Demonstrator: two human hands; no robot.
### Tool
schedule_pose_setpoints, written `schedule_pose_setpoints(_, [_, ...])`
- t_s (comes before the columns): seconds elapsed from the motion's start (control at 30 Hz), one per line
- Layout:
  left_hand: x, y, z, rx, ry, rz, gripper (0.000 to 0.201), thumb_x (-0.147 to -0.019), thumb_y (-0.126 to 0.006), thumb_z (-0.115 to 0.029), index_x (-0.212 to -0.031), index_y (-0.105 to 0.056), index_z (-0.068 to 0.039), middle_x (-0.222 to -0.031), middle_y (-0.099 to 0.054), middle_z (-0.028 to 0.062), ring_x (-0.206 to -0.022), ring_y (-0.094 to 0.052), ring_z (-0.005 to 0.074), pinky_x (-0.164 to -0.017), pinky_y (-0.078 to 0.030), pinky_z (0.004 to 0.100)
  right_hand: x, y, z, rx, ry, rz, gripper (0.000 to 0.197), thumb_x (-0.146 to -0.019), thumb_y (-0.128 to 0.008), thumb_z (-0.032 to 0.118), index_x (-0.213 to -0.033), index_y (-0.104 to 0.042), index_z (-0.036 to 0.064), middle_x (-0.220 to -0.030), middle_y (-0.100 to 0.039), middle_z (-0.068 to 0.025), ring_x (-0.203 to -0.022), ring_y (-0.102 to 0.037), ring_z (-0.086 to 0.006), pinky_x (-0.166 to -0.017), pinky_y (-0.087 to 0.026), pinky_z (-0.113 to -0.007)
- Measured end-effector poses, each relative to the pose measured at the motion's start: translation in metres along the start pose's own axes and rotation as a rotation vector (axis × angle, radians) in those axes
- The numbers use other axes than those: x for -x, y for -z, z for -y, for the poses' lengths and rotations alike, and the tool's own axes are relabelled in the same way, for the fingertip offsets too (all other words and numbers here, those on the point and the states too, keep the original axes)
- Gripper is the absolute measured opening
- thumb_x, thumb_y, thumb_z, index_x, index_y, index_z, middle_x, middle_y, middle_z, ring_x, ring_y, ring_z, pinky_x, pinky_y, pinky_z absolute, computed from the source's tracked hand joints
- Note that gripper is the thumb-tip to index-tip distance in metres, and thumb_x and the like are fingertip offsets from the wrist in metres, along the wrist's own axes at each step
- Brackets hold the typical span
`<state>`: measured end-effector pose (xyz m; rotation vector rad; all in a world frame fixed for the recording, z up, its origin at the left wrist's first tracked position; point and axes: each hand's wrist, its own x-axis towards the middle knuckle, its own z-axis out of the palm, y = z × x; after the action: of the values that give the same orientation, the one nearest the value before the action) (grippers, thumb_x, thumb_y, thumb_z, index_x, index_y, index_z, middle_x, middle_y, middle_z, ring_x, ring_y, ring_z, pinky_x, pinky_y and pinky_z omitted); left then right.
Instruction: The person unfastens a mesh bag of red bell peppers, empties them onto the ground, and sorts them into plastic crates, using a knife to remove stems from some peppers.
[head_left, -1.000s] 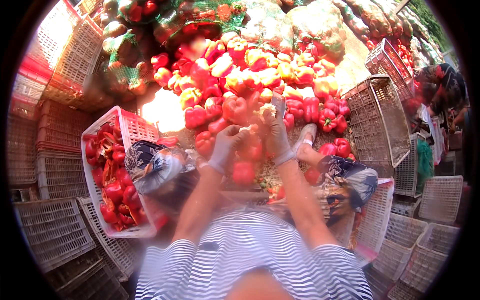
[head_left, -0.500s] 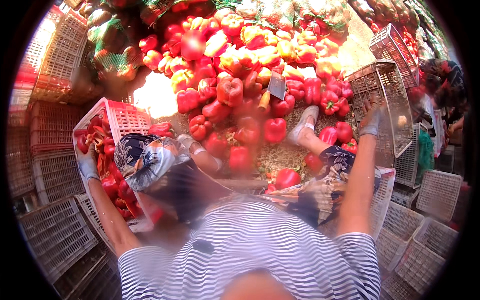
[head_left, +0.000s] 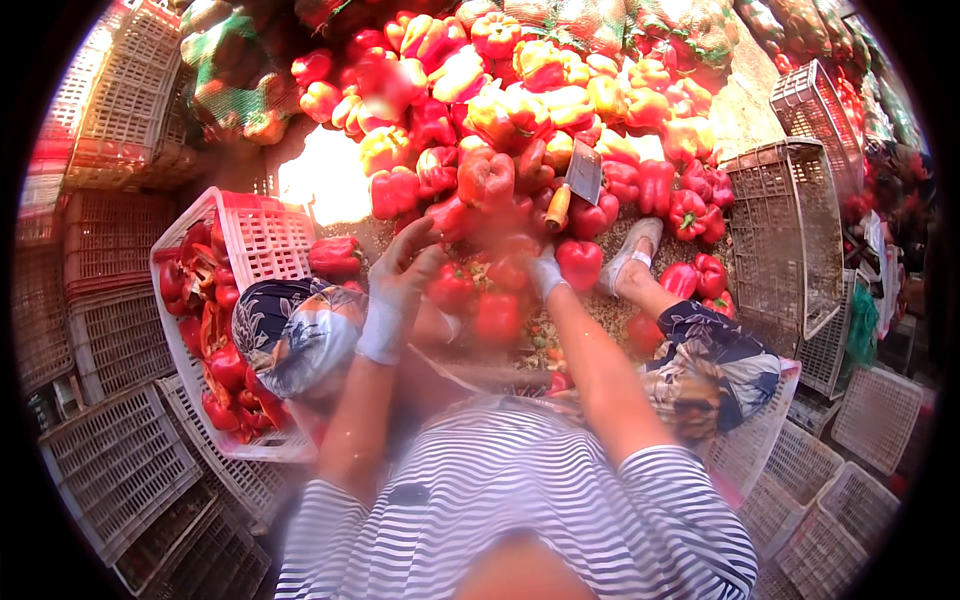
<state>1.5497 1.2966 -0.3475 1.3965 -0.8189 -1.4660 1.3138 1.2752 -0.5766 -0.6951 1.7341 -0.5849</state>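
Note:
My left hand [head_left: 392, 290], in a pale glove with bare fingertips, hovers in front of the heap. Its fingers are apart with nothing in them. My right hand [head_left: 545, 272], gloved too, reaches in beside a red bell pepper [head_left: 580, 266]. A blurred patch covers its fingertips, so I cannot tell whether they grip the smeared red pepper [head_left: 510, 262] beside them. Just beyond, a cleaver [head_left: 583, 172] with a yellowish wooden handle lies on the heap of red bell peppers [head_left: 487, 178]. Left of my knee, a pink-and-white crate [head_left: 268, 242] holds cut red pepper pieces [head_left: 228, 366].
Stacked plastic crates [head_left: 118, 355] line the left side. Upright crates [head_left: 770, 230] stand at the right, with more crates [head_left: 880, 420] behind. Green mesh sacks [head_left: 235, 85] lie at the far side. My foot [head_left: 632, 255] rests among the peppers.
My left hand has come from the left crate to the middle, its fingers spreading. My right hand has swung in from the right crate to the peppers. The red pepper near my lap is no longer plainly visible.

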Motion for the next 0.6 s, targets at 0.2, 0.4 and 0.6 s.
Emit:
schedule_pose_setpoints(0.2, [-0.029,-0.024,0.117,-0.094,0.358,-0.113,0.070,-0.087,-0.073,-0.025,-0.145,-0.040,-0.003,-0.129,-0.054,0.0137,-0.111,-0.055,0.0221,-0.092,-0.048,0.0319,0.011,0.009,-0.005,-0.216,0.051,0.226,0.086,-0.068,-0.087,0.018,-0.138,-0.040,0.0034,-0.126,-0.056,-0.0124,-0.114,-0.055,-0.0241,-0.096,-0.048,-0.036])
schedule_pose_setpoints(0.4, [-0.021,-0.024,0.110,0.229,0.359,0.174,0.099,-0.081,-0.079,-0.023,-0.154,-0.016,-0.002,-0.152,-0.032,0.0160,-0.138,-0.037,0.0251,-0.110,-0.038,0.0365,0.088,0.013,0.041,-0.482,0.346,0.418,0.083,-0.070,-0.079,0.000,-0.140,-0.037,0.0117,-0.131,-0.048,-0.0062,-0.121,-0.049,-0.0196,-0.106,-0.041,-0.033])
schedule_pose_setpoints(0.6, [-0.006,-0.031,0.042,0.451,0.152,0.502,0.104,-0.075,-0.081,-0.026,-0.154,-0.016,-0.005,-0.152,-0.032,0.0111,-0.140,-0.036,0.0244,-0.115,-0.031,0.0381,0.141,0.040,0.118,-0.719,0.284,0.510,0.088,-0.065,-0.069,-0.011,-0.143,-0.034,0.0143,-0.135,-0.046,-0.0040,-0.124,-0.048,-0.0192,-0.107,-0.040,-0.034])
